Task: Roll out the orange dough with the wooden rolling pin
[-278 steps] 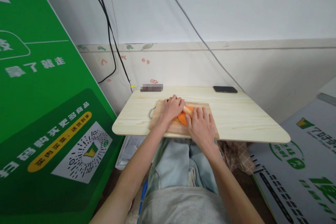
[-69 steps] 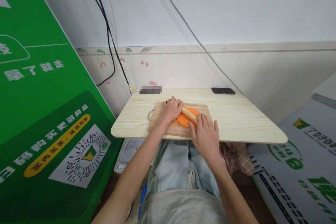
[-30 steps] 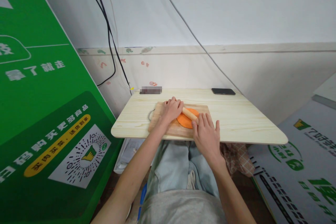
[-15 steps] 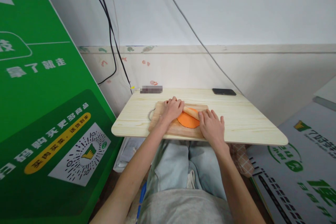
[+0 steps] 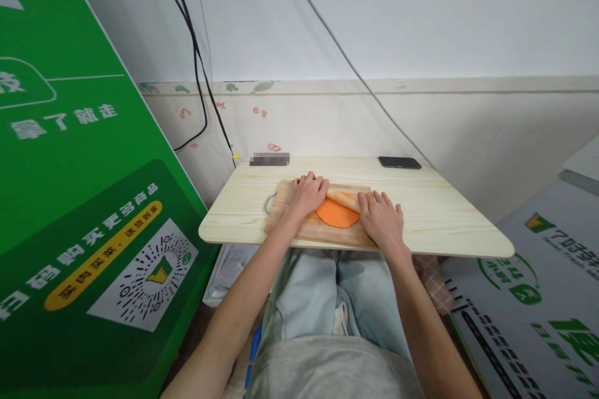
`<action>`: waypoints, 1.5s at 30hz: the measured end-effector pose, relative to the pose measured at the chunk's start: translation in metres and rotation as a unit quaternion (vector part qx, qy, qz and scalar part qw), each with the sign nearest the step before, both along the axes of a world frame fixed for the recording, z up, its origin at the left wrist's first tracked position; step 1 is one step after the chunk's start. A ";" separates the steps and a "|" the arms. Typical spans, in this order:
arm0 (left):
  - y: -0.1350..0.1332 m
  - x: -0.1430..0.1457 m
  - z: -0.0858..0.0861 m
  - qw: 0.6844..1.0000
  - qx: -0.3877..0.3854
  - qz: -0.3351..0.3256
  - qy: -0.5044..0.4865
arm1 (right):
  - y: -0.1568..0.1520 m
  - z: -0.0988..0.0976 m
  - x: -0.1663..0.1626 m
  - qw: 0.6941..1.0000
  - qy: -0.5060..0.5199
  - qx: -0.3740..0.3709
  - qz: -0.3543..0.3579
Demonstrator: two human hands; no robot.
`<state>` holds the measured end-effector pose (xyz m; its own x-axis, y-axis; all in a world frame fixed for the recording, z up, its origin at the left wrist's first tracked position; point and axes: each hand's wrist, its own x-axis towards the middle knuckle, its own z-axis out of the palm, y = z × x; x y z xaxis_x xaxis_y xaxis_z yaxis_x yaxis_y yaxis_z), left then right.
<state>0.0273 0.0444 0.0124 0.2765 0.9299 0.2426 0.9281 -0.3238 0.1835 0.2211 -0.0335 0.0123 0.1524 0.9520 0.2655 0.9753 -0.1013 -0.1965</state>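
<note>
A flat round of orange dough (image 5: 336,214) lies on a wooden cutting board (image 5: 312,230) in the middle of the small table (image 5: 435,218). A wooden rolling pin (image 5: 343,199) lies across the dough's far edge. My left hand (image 5: 306,194) is curled over the pin's left end. My right hand (image 5: 381,219) rests on the pin's right end, fingers laid flat over it and pointing away from me.
A dark phone (image 5: 399,163) lies at the table's far right edge. A blurred dark object (image 5: 269,159) sits at the far left. A big green sign (image 5: 79,199) leans on the left, cables (image 5: 194,56) hang down the wall, and printed boards (image 5: 538,274) lie right.
My right hand has slid to the right along the rolling pin, uncovering more of the orange dough. The pin's right end has swung away from me. My left hand has stayed put.
</note>
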 end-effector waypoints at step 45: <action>-0.002 0.000 0.001 1.000 0.000 -0.001 -0.007 | 0.021 0.003 0.012 0.997 0.059 -0.031 -0.024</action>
<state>0.0269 0.0426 0.0136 0.2750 0.9294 0.2459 0.9249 -0.3256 0.1963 0.2328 -0.0120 0.0153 0.2249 0.9570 0.1832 0.9395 -0.1631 -0.3013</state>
